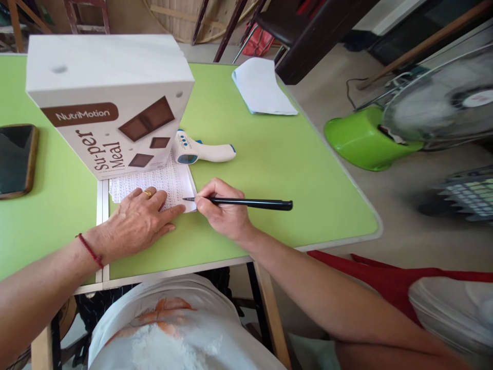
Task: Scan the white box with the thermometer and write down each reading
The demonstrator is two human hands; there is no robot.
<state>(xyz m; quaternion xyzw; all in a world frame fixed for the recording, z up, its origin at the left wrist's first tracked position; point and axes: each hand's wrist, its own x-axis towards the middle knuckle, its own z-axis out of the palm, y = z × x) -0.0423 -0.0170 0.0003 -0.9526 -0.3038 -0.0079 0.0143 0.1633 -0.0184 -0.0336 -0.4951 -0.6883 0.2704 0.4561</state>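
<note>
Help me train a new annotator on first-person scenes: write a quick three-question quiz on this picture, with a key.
1. What does the right hand hold?
2. True or false: the left hand rests on the written paper.
3. In the picture, the phone lies:
A) left of the white box
B) on the floor
C) under the left hand

Key: 1. A black pen; 2. True; 3. A

On the table (300,190), a box (111,103) (sheets (175,184) before it) stands between a phone (15,160), left, and a thermometer (213,153), right.
</note>
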